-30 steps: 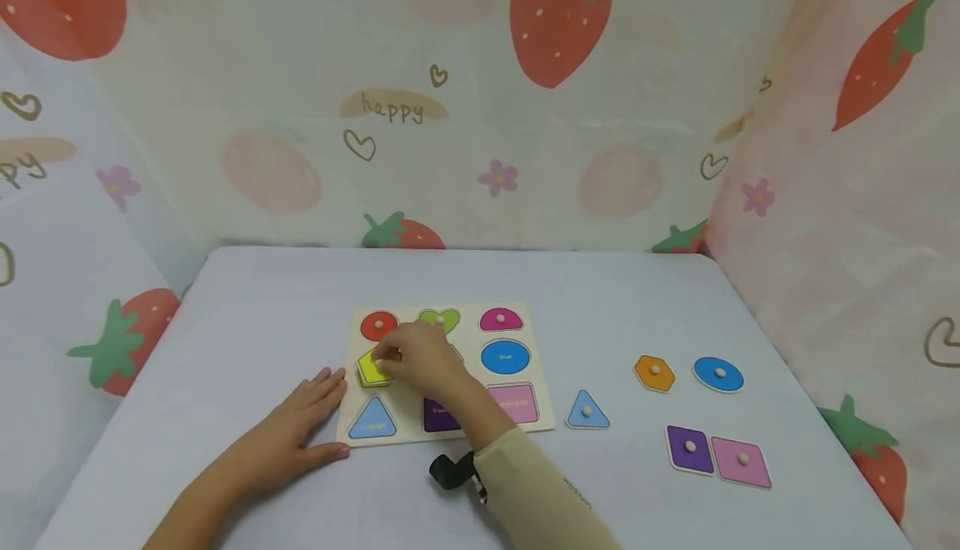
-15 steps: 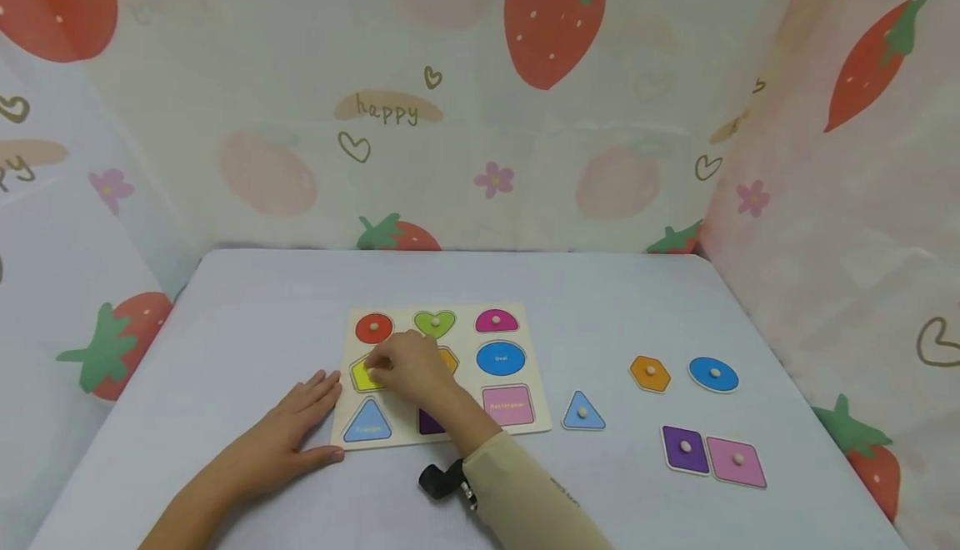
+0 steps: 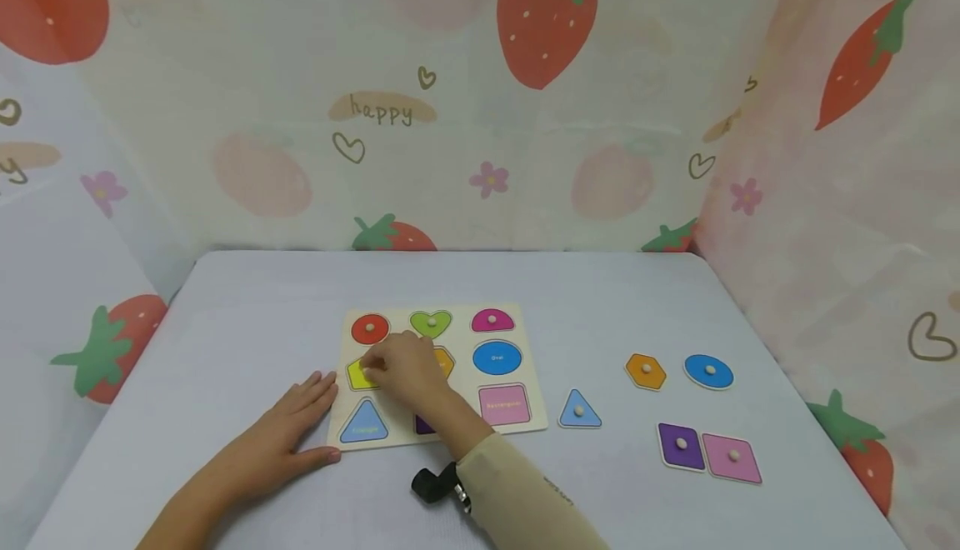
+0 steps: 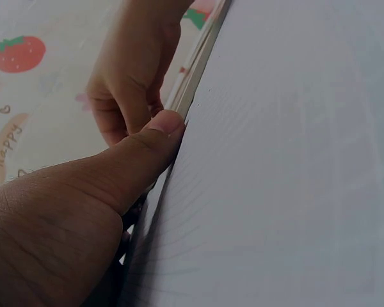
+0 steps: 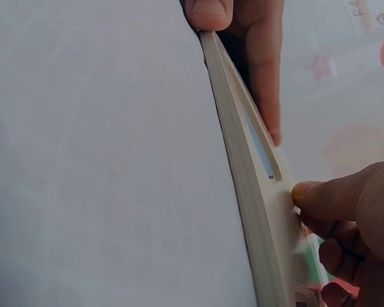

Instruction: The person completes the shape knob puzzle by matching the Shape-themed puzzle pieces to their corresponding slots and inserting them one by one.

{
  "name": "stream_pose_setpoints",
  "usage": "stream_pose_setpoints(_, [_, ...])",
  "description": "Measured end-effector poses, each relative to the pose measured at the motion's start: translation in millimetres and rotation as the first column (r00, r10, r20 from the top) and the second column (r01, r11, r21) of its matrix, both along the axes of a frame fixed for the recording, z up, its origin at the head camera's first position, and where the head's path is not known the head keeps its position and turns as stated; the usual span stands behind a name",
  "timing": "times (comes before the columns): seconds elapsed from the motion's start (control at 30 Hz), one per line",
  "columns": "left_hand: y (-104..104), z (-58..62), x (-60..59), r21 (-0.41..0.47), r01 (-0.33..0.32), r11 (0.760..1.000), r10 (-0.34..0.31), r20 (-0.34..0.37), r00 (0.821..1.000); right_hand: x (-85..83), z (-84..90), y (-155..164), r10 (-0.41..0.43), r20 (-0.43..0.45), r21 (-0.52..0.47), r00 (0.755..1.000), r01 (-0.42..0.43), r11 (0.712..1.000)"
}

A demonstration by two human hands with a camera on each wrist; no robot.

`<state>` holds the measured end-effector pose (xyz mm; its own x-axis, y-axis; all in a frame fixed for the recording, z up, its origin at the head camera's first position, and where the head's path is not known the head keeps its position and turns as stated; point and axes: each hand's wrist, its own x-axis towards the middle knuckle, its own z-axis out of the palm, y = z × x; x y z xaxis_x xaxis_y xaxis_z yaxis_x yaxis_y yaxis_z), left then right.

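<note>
A wooden shape puzzle board [image 3: 457, 429] lies on the white table. My right hand [image 3: 408, 371] pinches the yellow pentagon piece [image 3: 356, 377] at the board's left middle recess; the fingers hide its knob. In the right wrist view the right hand's fingertips [image 5: 307, 195] are low over the board. My left hand [image 3: 288, 429] lies with extended fingers against the board's left edge, its thumb at the near corner. A red circle [image 3: 365, 331], a green heart [image 3: 424, 326] and a magenta semicircle [image 3: 500, 325] with knobs sit in the top row.
Right of the board lie a light blue triangle [image 3: 570, 419], an orange hexagon [image 3: 637, 377], a blue oval [image 3: 697, 375], a purple square [image 3: 675, 433] and a pink rectangle [image 3: 720, 446], all knobbed. A patterned strawberry curtain [image 3: 457, 133] stands behind the table.
The yellow pentagon piece, raised above its recess a second ago, now sits lower and flatter there. My right hand has moved slightly down with it. The left hand stays at the board's edge.
</note>
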<state>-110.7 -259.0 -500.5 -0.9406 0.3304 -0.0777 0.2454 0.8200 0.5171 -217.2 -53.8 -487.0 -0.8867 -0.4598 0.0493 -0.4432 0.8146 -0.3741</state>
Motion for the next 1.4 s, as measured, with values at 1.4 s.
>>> stream_pose_setpoints(1.4, [1.6, -0.7, -1.4, -0.022, -0.01, 1.0, 0.01, -0.005, 1.0, 6.8, 28.3, 12.2, 0.069, 0.045, 0.075, 0.997, -0.072, 0.995])
